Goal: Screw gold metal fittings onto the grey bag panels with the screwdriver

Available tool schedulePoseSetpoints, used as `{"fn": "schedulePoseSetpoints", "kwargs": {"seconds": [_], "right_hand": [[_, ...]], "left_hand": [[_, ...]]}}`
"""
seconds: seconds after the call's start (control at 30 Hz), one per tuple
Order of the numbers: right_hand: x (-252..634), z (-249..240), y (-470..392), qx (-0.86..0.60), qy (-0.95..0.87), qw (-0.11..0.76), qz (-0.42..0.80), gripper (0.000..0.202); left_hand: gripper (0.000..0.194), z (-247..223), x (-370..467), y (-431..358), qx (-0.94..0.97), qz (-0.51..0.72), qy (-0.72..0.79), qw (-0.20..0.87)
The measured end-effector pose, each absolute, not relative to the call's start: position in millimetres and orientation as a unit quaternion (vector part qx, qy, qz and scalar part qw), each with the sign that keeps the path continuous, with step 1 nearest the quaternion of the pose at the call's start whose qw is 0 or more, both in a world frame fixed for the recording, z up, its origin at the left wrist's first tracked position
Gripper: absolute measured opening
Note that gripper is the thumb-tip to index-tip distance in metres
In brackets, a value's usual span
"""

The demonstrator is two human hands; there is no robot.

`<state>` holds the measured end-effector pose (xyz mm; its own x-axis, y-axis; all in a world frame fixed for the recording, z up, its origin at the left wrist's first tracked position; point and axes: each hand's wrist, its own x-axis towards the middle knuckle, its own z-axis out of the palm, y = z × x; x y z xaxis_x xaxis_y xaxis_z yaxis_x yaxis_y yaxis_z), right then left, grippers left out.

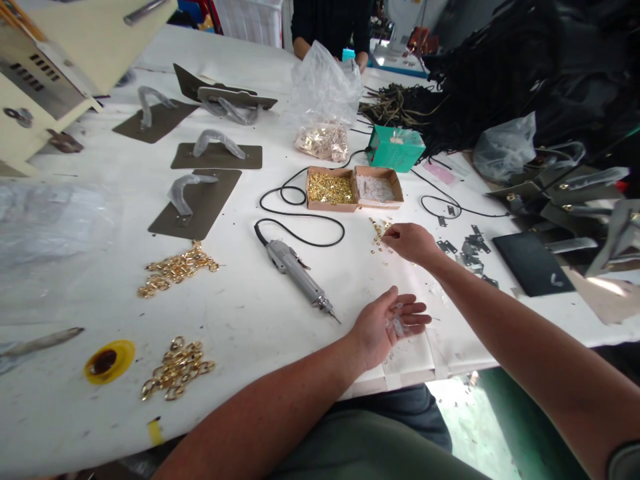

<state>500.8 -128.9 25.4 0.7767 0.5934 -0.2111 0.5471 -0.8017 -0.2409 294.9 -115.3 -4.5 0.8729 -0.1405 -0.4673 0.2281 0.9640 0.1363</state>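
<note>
My left hand (383,328) is palm up near the table's front edge, cupping several small clear plastic pieces (399,324). Its fingers are half stretched. Just beyond it, my right hand (409,241) is closed in a pinch at a small scatter of gold metal parts (377,233). What lies between those fingertips is too small to make out. A grey electric screwdriver (299,272) rests on the table left of my hands. Behind them, one cardboard box (332,207) holds tiny gold parts, and the box (381,203) touching it holds clear pieces.
Gold chains (177,370) and brown panels with wrapped handles (200,207) lie leftward. A green power box (396,148) stands behind the boxes, its black cable (320,215) looping across. Dark metal plates (471,250) and a black panel (533,263) are rightward. Another person (330,30) is opposite.
</note>
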Motion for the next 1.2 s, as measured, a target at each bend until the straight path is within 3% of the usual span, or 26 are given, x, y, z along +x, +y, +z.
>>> {"fn": "schedulePoseSetpoints", "kwargs": {"seconds": [0.27,0.43,0.57,0.83,1.03,1.2], "right_hand": [[492.6,50.1,-164.6,-0.925,-0.308,0.184,0.122,0.025],[456.9,63.3,-203.3,-0.868,-0.395,0.232,0.189,0.024],[429.2,60.9,-225.5,-0.826,-0.480,0.180,0.234,0.021],[414.3,55.6,-224.4,-0.804,-0.568,0.110,0.136,0.025],[447.0,48.6,-187.9,-0.886,-0.388,0.203,0.154,0.021],[483.4,32.1,-146.4,-0.909,-0.349,0.146,0.174,0.024]], "left_hand": [[0.059,-7.6,296.1,-112.2,0.067,-0.096,0.231,0.966],[0.066,-9.2,296.6,-112.0,0.067,-0.087,0.222,0.969],[0.070,-9.6,297.9,-113.1,0.058,-0.081,0.221,0.970],[0.069,-8.9,297.3,-113.5,0.050,-0.069,0.215,0.973],[0.063,-8.3,296.0,-112.4,0.060,-0.086,0.232,0.967],[0.059,-7.4,295.7,-112.3,0.064,-0.091,0.242,0.964]]}}
